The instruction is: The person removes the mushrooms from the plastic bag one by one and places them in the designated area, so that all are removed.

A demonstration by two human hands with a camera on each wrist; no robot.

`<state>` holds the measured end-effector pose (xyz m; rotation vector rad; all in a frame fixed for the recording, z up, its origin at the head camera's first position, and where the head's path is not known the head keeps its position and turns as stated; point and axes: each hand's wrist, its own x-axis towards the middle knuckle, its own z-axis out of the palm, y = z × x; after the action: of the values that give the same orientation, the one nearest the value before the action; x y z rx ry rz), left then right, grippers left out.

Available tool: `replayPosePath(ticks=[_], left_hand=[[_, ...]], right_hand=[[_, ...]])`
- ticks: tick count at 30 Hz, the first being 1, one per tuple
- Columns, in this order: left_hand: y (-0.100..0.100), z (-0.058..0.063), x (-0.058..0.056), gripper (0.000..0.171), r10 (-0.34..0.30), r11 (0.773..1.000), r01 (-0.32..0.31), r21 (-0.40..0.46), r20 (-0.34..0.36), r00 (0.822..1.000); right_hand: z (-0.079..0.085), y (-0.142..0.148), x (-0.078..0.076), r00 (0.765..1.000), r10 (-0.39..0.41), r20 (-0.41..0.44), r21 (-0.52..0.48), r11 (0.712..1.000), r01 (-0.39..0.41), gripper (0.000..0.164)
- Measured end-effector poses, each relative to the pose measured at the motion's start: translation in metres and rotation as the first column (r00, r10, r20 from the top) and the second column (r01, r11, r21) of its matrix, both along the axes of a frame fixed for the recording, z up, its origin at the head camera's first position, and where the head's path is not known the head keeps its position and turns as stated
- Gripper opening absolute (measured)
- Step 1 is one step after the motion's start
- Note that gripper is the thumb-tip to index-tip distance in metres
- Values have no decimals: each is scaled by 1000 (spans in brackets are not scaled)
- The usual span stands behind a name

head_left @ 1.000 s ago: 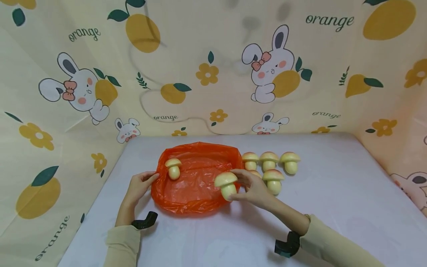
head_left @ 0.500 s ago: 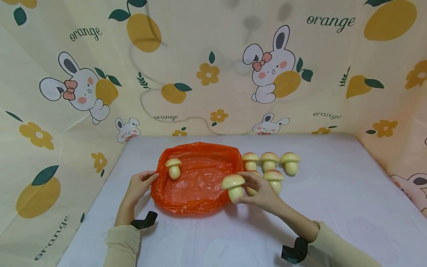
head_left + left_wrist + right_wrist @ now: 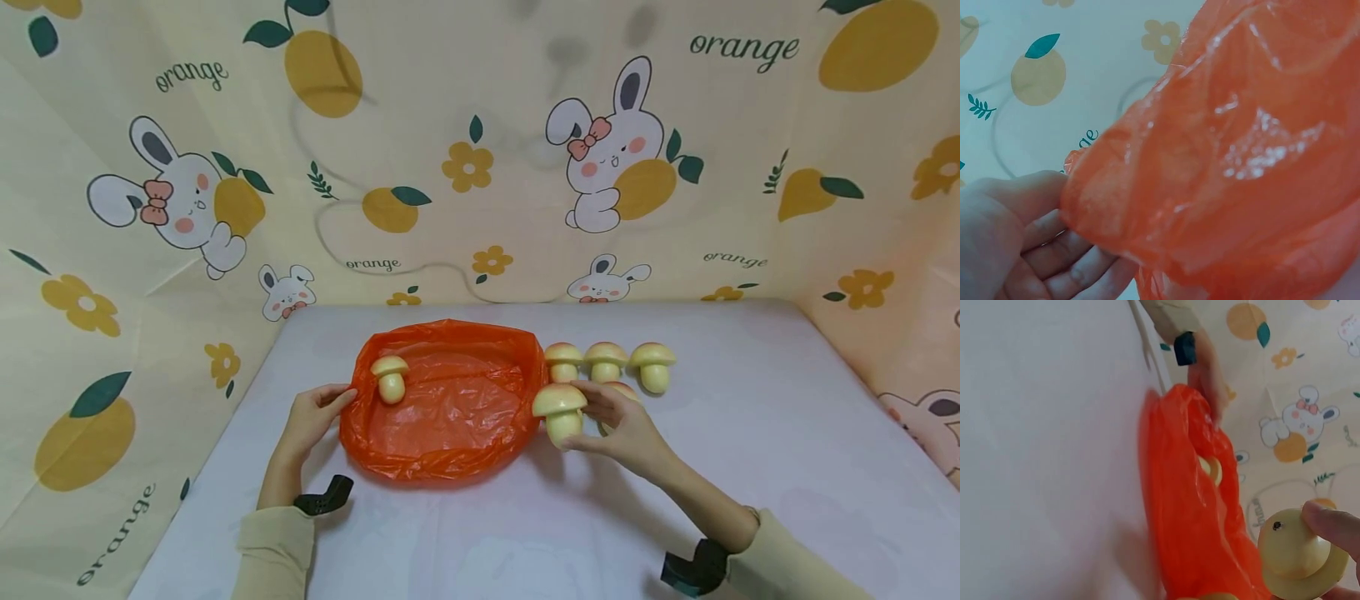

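Observation:
A red-orange plastic bag (image 3: 450,467), its mouth spread wide and its rim rolled, lies on the table. My left hand (image 3: 313,421) pinches its left rim between thumb and fingers, seen closely in the left wrist view, where the bag (image 3: 1229,169) fills the right side. Inside, toward the left, lies one toy mushroom (image 3: 391,382). My right hand (image 3: 626,429) grips another toy mushroom (image 3: 561,412), pale yellow with a pinkish cap, just off the bag's right rim. In the right wrist view, a dark spot shows on the stem end of this held mushroom (image 3: 1294,544).
Three toy mushrooms stand in a back row right of the bag, the rightmost mushroom (image 3: 653,367) a little apart. One nearer mushroom (image 3: 621,388) is mostly hidden behind my right hand. A printed cloth (image 3: 465,100) hangs behind the white table (image 3: 787,467).
My right hand has moved rightward with its mushroom, from over the bag's right side to beside its right rim, in front of the other mushrooms. The left hand stays put.

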<state>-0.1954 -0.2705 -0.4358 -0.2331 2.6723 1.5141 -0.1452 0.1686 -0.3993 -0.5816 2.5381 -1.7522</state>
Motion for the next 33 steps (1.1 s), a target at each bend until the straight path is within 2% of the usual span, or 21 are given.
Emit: replayPosePath(ticks=[4, 23, 33], left_hand=[[0, 1, 1, 47, 2, 1000, -2, -9, 5, 1000], [1, 3, 3, 47, 7, 1000, -7, 3, 21, 1000], [1, 2, 2, 47, -1, 1000, 2, -3, 13, 1000]], right_hand=[[1, 7, 1, 1000, -2, -4, -17, 1000, 2, 71], [4, 36, 2, 995, -97, 37, 65, 993, 95, 69], [5, 57, 5, 985, -171, 39, 66, 984, 168, 72]])
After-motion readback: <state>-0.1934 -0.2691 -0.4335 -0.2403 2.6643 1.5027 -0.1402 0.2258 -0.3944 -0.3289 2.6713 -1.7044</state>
